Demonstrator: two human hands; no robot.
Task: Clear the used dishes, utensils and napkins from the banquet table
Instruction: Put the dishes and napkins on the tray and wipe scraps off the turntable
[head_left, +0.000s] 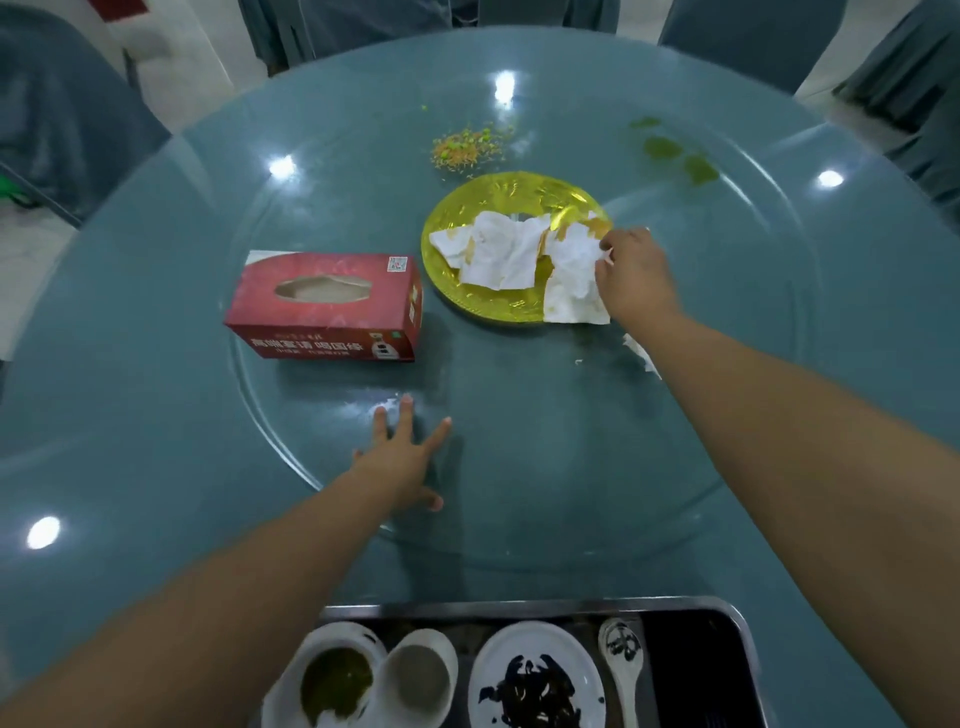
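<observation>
My right hand (631, 270) pinches a stained napkin (574, 280) overhanging the gold plate (488, 205); my left hand (402, 462) lies spread and empty. Tugging might tear it or scatter scraps.

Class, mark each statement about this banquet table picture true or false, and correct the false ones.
1. The right hand grips a used napkin on the gold plate. True.
2. The left hand holds the tissue box. False: it lies flat on the glass turntable, apart from the box.
3. The tissue box is blue. False: red.
4. The tray holds a spoon. True.
</observation>
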